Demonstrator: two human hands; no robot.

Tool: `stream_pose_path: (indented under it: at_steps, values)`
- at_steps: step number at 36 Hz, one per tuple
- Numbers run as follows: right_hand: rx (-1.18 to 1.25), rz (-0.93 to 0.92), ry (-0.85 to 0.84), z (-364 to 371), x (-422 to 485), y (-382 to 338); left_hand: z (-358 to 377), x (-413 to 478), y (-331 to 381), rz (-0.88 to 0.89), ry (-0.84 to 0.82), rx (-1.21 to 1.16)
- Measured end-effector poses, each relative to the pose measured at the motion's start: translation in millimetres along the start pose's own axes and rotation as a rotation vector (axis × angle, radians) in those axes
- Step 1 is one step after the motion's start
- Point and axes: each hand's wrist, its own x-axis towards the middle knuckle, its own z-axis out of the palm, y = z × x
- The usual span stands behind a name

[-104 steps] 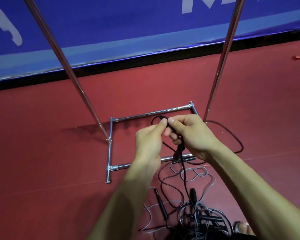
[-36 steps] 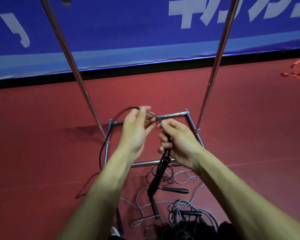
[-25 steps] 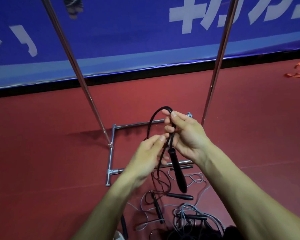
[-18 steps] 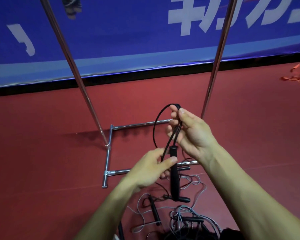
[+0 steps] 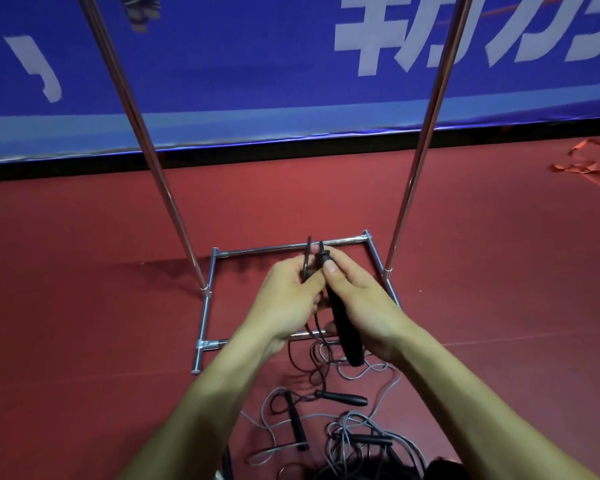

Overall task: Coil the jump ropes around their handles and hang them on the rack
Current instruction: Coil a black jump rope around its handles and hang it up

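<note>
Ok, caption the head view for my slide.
Left hand pinches a black rope loop, right hand grips its handle, over the rack base; more ropes tangled on the floor.

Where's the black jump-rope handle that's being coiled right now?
Head view, centre: the black jump-rope handle is in the right hand, beside the left hand pinching its cord, over the chrome rack base.

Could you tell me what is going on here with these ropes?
A person is coiling a black rope in front of a metal rack. The right hand grips its handle, and the left hand pinches loops of the rope beside the handle's top. This rope is not yet on the rack. More ropes lie tangled on the red floor below.
</note>
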Motion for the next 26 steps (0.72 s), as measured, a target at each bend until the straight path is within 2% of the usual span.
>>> stream_pose_path:
  at_steps: [2,3,4,7,9,12,15,17,20,21,23,26]
  values:
    - [-0.008,-0.009,0.046,-1.2,-0.2,-1.0,-6.8,4.9,4.6,0.009,0.080,0.138]
    - [-0.015,-0.025,0.057,-2.1,-0.7,-1.8,-10.7,7.0,7.2,-0.017,0.105,0.108]
    - [-0.020,-0.045,0.066,-2.8,-1.2,-1.3,-14.4,8.9,10.1,-0.085,0.121,-0.009]
    - [-0.055,-0.070,0.091,-2.5,-1.9,7.2,-23.7,15.0,20.2,-0.274,0.128,-0.548]
    - [-0.066,-0.076,0.060,1.9,-1.7,15.5,-24.7,16.2,25.5,-0.313,0.069,-0.817]
    - [-0.101,-0.071,-0.033,7.9,-1.8,24.9,-24.1,18.2,34.5,-0.254,0.038,-1.018]
    - [-0.104,-0.054,-0.120,11.3,-3.9,29.5,-28.4,23.4,38.5,-0.166,0.100,-1.125]
    - [-0.078,-0.054,-0.099,9.7,-2.7,28.5,-32.5,28.5,33.2,-0.115,0.174,-1.070]
    - [0.076,-0.071,0.020,5.0,3.3,17.6,-28.4,25.5,10.8,-0.121,0.267,-0.617]
    - [0.159,-0.074,0.063,2.1,6.2,12.1,-24.2,21.1,0.8,-0.168,0.224,-0.512]
    - [0.354,-0.068,0.104,-2.1,9.6,-0.9,-14.4,7.9,-14.3,-0.276,0.032,-0.494]
    - [0.550,-0.073,0.098,-6.8,12.8,-14.2,-5.6,-8.0,-25.3,-0.260,-0.218,-0.560]
